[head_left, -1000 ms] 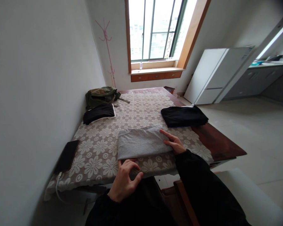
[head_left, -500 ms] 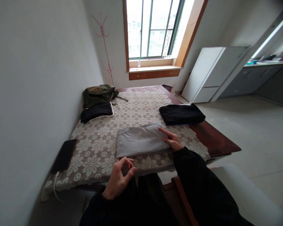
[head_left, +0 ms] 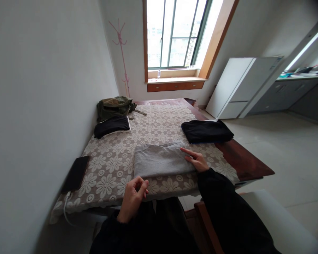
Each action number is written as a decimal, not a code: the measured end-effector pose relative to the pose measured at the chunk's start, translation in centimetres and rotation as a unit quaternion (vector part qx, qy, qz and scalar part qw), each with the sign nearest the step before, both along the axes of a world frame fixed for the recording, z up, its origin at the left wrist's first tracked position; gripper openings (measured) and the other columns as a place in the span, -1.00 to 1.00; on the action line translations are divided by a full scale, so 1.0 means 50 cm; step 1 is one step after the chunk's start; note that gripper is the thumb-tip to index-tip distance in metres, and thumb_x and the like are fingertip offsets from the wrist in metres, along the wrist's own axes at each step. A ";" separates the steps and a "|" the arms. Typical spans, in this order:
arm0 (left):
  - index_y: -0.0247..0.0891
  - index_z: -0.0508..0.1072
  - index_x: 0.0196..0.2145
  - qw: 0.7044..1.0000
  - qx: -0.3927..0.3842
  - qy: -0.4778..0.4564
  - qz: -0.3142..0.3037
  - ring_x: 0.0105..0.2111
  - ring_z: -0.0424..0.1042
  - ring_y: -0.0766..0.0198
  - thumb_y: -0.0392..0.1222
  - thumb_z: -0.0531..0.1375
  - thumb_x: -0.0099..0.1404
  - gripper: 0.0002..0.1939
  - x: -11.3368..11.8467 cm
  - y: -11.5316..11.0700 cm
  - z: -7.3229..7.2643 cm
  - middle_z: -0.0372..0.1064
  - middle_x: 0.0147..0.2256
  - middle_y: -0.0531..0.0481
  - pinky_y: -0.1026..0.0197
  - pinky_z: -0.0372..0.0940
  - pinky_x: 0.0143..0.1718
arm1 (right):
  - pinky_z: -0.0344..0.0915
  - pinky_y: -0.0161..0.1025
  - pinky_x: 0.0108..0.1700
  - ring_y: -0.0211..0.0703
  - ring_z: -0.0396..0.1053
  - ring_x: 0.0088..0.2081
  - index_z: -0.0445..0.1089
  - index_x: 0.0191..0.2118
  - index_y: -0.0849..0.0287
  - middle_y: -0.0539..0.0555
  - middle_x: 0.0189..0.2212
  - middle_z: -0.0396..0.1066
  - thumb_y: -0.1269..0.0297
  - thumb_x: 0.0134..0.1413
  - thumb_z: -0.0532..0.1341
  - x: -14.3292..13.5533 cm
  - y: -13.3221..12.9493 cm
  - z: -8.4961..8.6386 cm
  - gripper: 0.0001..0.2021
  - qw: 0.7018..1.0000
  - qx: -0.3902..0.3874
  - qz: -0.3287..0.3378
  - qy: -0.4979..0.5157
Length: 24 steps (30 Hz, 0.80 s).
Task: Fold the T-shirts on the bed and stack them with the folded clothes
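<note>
A folded grey garment (head_left: 163,160) lies flat near the front edge of the table, its kind not clear from the folds. My right hand (head_left: 198,161) rests at its right end, index finger stretched out over the fabric and nothing gripped. By the near left corner of the garment is my left hand (head_left: 134,195), with its fingers curled in and the thumb against them. I see nothing inside that hand. Beyond the right hand sits a stack of folded black clothes (head_left: 207,131). Another folded black garment (head_left: 112,126), with a white edge, lies at the far left.
A patterned lace tablecloth (head_left: 106,183) covers most of the table. A black tablet (head_left: 76,173) with a white cable (head_left: 65,208) lies at the left edge by the wall. At the back left is a green backpack (head_left: 115,107). A pale seat (head_left: 272,218) stands at right.
The fingers of my left hand have curled in more tightly. My right hand stays at the garment's right end. The view has shifted slightly.
</note>
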<state>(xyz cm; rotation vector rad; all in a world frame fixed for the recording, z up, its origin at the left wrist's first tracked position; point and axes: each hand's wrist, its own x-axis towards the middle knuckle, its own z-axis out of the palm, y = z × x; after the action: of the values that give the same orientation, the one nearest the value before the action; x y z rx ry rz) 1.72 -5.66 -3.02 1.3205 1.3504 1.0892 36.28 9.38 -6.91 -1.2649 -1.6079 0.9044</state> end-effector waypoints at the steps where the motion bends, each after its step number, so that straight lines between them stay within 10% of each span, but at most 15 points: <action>1: -0.15 0.29 -0.51 1.000 -0.002 -0.017 0.014 -0.54 0.39 0.24 0.20 0.21 0.36 -0.55 0.000 0.004 -0.004 0.34 -0.64 0.10 0.21 0.24 -0.36 | 0.16 0.09 0.37 0.21 0.37 0.26 0.58 0.12 0.08 0.13 0.14 0.54 0.10 0.06 0.33 0.002 0.001 0.001 -0.51 1.000 -0.002 0.004 -0.013; 18: -0.14 0.33 -0.52 0.987 -0.019 -0.129 0.099 -0.49 0.46 0.20 0.23 0.29 0.27 -0.55 0.000 0.020 -0.008 0.30 -0.70 0.13 0.19 0.29 -0.23 | 0.44 -0.06 0.09 0.02 0.54 0.00 0.49 0.23 0.09 0.13 0.15 0.53 0.28 0.16 0.16 0.000 -0.011 -0.001 -0.49 0.990 0.058 0.023 -0.127; 24: -0.14 0.30 -0.55 0.963 -0.023 -0.227 0.143 -0.49 0.41 0.25 0.27 0.27 0.26 -0.51 -0.019 0.024 -0.009 0.20 -0.69 0.16 0.23 0.30 -0.25 | 0.40 0.00 0.15 0.10 0.36 0.24 0.53 0.11 0.05 0.18 0.26 0.40 0.30 0.16 0.15 -0.004 -0.014 -0.011 -0.58 0.983 0.117 -0.001 -0.140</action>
<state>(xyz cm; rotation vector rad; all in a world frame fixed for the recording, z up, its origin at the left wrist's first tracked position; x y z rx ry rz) 0.77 -4.46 -3.45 0.7866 1.2257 1.4434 36.06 8.65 -7.47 -1.2660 -1.8701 0.5324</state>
